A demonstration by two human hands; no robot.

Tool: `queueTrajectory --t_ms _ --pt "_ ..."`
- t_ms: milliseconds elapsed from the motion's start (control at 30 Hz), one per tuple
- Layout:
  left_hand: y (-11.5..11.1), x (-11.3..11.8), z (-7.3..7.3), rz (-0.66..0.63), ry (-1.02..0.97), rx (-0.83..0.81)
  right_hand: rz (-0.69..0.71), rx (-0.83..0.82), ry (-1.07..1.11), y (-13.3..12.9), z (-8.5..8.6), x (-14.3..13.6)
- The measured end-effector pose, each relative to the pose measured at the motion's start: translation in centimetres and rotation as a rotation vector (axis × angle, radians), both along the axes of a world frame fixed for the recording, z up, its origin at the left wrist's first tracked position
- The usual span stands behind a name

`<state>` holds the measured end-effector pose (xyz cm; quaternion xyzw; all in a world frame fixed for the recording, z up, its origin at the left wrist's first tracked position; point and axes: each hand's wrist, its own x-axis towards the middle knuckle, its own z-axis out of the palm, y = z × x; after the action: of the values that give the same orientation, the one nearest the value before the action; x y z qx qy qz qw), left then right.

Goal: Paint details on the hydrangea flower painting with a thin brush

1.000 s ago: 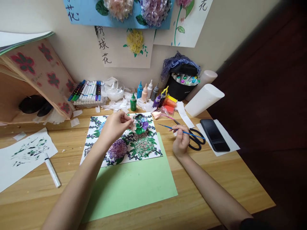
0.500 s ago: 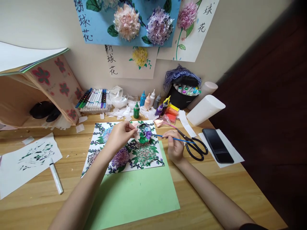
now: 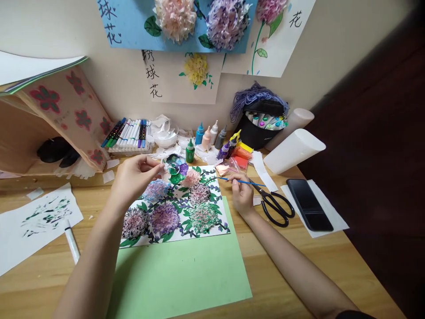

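Note:
My left hand (image 3: 137, 175) pinches the rim of a small flower-shaped paint palette (image 3: 175, 169), smeared with green, purple and dark paint, above the upper part of the flower picture (image 3: 182, 234). In my right hand (image 3: 241, 192) is a thin blue paintbrush (image 3: 247, 182), its tip pointing left over the picture's upper right corner. Raised paper blooms in pink, purple, blue and green, with painted leaves, cover the white sheet. That sheet lies on a light green sheet (image 3: 186, 274).
Black scissors (image 3: 277, 208) and a phone (image 3: 308, 204) lie at the right. Behind the picture stand paint bottles (image 3: 190, 151), a marker tray (image 3: 131, 135) and a black pen bag (image 3: 257, 130). A paint-marked paper (image 3: 43, 221) and a white marker (image 3: 72, 241) are at left.
My left hand has moved the palette left and slightly up, uncovering more blooms. The brush tip is now apart from the palette, over the picture's corner. The camera view has shifted slightly.

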<state>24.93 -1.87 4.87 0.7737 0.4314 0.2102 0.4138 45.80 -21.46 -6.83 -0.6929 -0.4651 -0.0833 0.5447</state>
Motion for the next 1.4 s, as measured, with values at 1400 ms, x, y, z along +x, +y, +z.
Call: queueTrajectory --t_ms 1400 --pt "-0.15 0.28 -0.56 -0.032 -0.014 -0.002 0.033 -0.09 -0.1 0.21 0.87 -0.37"
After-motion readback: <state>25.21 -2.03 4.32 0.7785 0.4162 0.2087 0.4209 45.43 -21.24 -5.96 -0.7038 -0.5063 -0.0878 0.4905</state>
